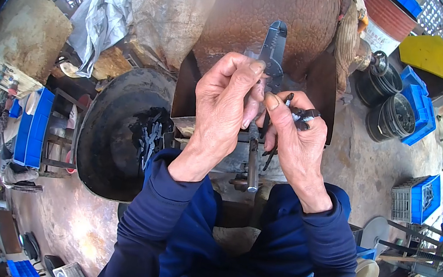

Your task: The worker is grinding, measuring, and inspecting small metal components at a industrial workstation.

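White label band on red-brown drum (378, 33) at top right, printed sheet (71, 275) at bottom left

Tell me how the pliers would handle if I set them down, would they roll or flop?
The pliers look like flat dark metal, so probably stiff and fairly heavy for their size. Being flat, they would likely lie still rather than roll. The left hand grips them near the joint; the handles may swing loose once released.
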The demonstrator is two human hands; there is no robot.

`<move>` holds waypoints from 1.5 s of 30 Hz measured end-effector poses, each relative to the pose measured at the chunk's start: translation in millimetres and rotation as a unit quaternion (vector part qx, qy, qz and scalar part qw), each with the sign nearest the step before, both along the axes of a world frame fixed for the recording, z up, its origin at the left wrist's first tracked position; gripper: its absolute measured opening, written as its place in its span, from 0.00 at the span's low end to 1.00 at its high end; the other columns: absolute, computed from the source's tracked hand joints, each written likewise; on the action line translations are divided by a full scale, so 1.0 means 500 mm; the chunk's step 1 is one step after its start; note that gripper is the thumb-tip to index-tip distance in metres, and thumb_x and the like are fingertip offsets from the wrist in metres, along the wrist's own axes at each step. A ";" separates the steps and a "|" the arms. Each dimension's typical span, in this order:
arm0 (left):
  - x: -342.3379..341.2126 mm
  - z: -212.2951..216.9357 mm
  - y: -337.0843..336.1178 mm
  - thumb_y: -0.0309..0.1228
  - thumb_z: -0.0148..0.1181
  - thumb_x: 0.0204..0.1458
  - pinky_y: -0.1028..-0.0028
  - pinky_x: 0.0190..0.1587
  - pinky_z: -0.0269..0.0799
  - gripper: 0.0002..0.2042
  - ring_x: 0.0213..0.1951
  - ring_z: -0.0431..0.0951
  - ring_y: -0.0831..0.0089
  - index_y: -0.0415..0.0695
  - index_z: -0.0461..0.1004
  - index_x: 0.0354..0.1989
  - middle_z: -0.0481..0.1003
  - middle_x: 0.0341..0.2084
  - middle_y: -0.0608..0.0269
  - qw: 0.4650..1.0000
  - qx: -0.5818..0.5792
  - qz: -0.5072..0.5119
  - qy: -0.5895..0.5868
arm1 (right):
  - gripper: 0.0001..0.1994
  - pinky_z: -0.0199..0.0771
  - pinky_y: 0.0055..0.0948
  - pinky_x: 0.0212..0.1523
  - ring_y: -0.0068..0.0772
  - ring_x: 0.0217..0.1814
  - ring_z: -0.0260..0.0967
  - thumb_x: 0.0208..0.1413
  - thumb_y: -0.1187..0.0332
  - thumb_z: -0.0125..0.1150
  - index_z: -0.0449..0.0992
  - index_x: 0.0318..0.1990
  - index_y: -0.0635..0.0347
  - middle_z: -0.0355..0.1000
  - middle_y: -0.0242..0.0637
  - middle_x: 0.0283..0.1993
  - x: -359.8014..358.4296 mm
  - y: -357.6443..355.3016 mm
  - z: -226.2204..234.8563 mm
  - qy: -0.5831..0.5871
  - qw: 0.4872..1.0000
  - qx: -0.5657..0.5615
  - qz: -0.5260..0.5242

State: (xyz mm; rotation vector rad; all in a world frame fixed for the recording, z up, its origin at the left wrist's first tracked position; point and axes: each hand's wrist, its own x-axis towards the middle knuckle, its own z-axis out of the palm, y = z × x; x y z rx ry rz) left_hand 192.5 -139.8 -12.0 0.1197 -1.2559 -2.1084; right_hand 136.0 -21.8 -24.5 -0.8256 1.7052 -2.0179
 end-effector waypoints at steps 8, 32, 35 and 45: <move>0.000 -0.006 -0.001 0.32 0.55 0.65 0.82 0.16 0.60 0.09 0.14 0.61 0.87 0.42 0.72 0.33 0.71 0.21 0.69 1.000 0.001 -0.007 0.009 | 0.12 0.58 0.15 0.17 0.13 0.16 0.62 0.65 0.62 0.59 0.74 0.39 0.64 0.74 0.33 0.26 -0.001 -0.003 0.000 0.010 1.000 0.001 -0.001; 0.017 -0.011 -0.025 0.39 0.56 0.60 0.82 0.22 0.63 0.10 0.19 0.65 0.84 0.46 0.69 0.43 0.69 0.24 0.70 0.990 0.038 -0.129 0.046 | 0.07 0.64 0.17 0.20 0.12 0.21 0.64 0.63 0.70 0.62 0.74 0.40 0.66 0.75 0.32 0.26 0.023 0.012 0.012 0.173 0.982 -0.075 -0.002; 0.006 -0.007 -0.012 0.38 0.56 0.60 0.82 0.23 0.63 0.09 0.17 0.62 0.83 0.47 0.69 0.42 0.68 0.22 0.70 0.990 0.066 -0.120 0.040 | 0.07 0.63 0.17 0.20 0.12 0.21 0.65 0.63 0.71 0.62 0.74 0.40 0.66 0.75 0.32 0.25 0.017 0.014 0.006 0.205 0.977 -0.057 -0.027; -0.055 -0.057 0.024 0.34 0.57 0.64 0.79 0.32 0.64 0.07 0.29 0.68 0.83 0.45 0.71 0.43 0.71 0.30 0.72 0.995 0.065 0.010 -0.077 | 0.11 0.75 0.43 0.30 0.54 0.34 0.75 0.47 0.75 0.66 0.73 0.39 0.61 0.76 0.44 0.35 -0.045 -0.004 -0.027 0.434 0.861 0.211 -0.163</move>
